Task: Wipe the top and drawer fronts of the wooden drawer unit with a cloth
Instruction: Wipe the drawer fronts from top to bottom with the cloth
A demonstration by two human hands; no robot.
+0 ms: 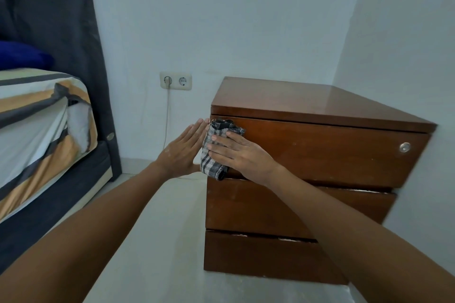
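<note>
A brown wooden drawer unit with three drawer fronts stands in the corner against the white walls. A folded grey and white checked cloth lies flat against the left end of the top drawer front. My right hand presses the cloth onto the wood with straight fingers. My left hand is flat and straight against the unit's left side, its fingertips near the top corner beside the cloth. A round metal lock sits at the right end of the top drawer.
A bed with a striped sheet and a dark headboard stands at the left. A double wall socket with a plugged white cable is between bed and unit. Pale floor lies in front.
</note>
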